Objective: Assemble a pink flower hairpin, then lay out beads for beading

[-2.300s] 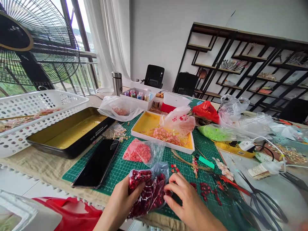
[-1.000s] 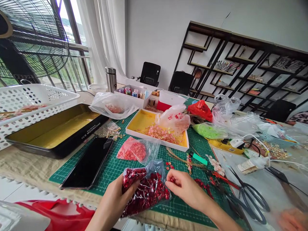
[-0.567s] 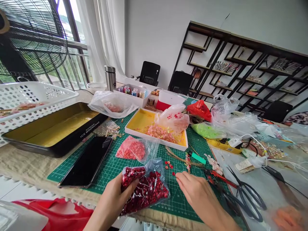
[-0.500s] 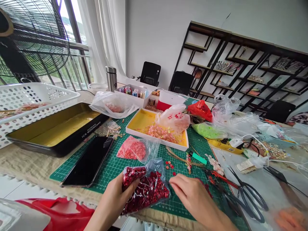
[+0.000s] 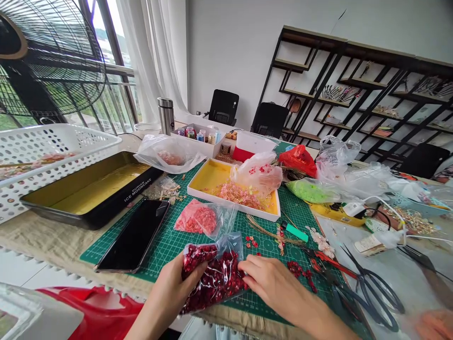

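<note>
My left hand (image 5: 179,288) grips the lower left of a clear plastic bag of dark red beads (image 5: 214,281), holding it upright on the mat's near edge. My right hand (image 5: 274,285) lies to its right, fingertips against the bag's side, with nothing visible in them. Small loose red pieces (image 5: 295,269) are scattered on the green cutting mat (image 5: 157,257) just beyond that hand. A bag of pink beads (image 5: 196,218) lies farther up the mat, and a black phone (image 5: 132,235) lies left of it.
A white tray with a yellow base (image 5: 233,198) holds pink and gold sprays. Black scissors (image 5: 375,297) and red-handled pliers (image 5: 334,265) lie to the right. A co-worker's hand (image 5: 435,326) shows at the lower right corner. Several plastic bags crowd the table's far side.
My right hand has moved left from above the mat and now touches the side of the bag. My left hand still grips the bag, and the view has shifted slightly.
</note>
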Demonstrator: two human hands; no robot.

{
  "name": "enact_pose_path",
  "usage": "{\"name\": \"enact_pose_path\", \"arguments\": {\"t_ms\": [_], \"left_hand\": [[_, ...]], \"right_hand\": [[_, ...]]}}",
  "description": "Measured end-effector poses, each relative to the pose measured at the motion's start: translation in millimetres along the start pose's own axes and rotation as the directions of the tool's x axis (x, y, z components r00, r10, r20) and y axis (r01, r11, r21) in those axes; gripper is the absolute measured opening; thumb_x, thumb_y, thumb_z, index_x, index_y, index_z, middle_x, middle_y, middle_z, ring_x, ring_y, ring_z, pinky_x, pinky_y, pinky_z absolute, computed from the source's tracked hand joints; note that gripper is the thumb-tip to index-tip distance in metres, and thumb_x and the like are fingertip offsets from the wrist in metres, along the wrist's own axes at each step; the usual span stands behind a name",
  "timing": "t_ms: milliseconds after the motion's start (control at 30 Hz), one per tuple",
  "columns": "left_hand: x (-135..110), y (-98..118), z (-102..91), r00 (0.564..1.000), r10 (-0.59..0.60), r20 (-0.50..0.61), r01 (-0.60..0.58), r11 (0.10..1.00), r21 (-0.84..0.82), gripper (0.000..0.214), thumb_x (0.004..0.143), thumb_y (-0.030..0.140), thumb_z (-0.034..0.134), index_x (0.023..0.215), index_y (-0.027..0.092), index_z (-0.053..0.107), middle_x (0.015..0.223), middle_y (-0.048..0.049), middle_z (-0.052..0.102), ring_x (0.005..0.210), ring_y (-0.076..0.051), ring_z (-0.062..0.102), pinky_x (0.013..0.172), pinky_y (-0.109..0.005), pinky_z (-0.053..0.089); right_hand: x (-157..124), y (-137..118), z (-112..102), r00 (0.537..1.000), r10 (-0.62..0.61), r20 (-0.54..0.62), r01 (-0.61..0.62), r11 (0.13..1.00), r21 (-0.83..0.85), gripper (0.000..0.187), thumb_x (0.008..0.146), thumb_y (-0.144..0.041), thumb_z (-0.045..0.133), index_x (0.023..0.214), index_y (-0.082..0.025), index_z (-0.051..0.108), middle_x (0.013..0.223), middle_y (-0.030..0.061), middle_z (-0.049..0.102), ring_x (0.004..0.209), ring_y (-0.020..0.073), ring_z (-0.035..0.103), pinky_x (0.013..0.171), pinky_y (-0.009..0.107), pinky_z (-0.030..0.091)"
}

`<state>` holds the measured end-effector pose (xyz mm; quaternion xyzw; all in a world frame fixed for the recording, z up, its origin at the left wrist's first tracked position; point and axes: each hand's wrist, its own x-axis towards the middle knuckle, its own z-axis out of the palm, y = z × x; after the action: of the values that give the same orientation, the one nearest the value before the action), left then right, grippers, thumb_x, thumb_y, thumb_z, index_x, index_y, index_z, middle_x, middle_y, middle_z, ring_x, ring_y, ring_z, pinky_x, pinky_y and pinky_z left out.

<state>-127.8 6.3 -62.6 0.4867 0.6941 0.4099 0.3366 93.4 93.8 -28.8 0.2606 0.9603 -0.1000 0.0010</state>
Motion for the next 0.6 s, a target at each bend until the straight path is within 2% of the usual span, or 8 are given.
{"name": "enact_pose_path", "arguments": {"t_ms": [267, 500, 600], "left_hand": [[-0.6, 3.3, -1.1, 1.000, -0.011, 0.021, 0.010, 1.000, 0.014, 0.036, 0.085, 0.044, 0.049, 0.097, 0.016, 0.068, 0.085, -0.0036, 0.074, 0.081, -0.024, 0.066, 0.070, -0.027, 0.048], [1.2, 0.5, -3.2, 0.999, 0.015, 0.044, -0.017, 0.999, 0.038, 0.036, 0.086, 0.043, 0.049, 0.102, 0.017, 0.068, 0.086, -0.0034, 0.075, 0.081, -0.024, 0.068, 0.070, -0.027, 0.050], [0.8, 0.4, -2.8, 0.999, 0.004, 0.047, -0.006, 0.999, 0.041, 0.035, 0.086, 0.043, 0.049, 0.098, 0.017, 0.068, 0.085, -0.0034, 0.075, 0.080, -0.024, 0.068, 0.069, -0.026, 0.049]], "right_hand": [[17.7, 2.1, -16.4, 0.985, -0.128, 0.114, 0.143, 0.981, -0.133, 0.011, 0.086, -0.012, 0.064, 0.081, -0.017, 0.056, 0.077, 0.0004, 0.064, 0.069, 0.0182, 0.063, 0.057, 0.029, 0.031], [10.3, 4.7, -9.9, 0.993, -0.068, 0.092, 0.084, 0.979, -0.187, 0.009, 0.088, -0.014, 0.059, 0.082, -0.018, 0.054, 0.075, -0.0013, 0.064, 0.066, 0.0182, 0.063, 0.057, 0.030, 0.030], [4.9, 5.0, -9.3, 0.993, -0.071, 0.090, 0.088, 0.975, -0.205, 0.010, 0.088, -0.017, 0.060, 0.082, -0.019, 0.053, 0.078, -0.0012, 0.063, 0.069, 0.0190, 0.063, 0.058, 0.030, 0.031]]}}
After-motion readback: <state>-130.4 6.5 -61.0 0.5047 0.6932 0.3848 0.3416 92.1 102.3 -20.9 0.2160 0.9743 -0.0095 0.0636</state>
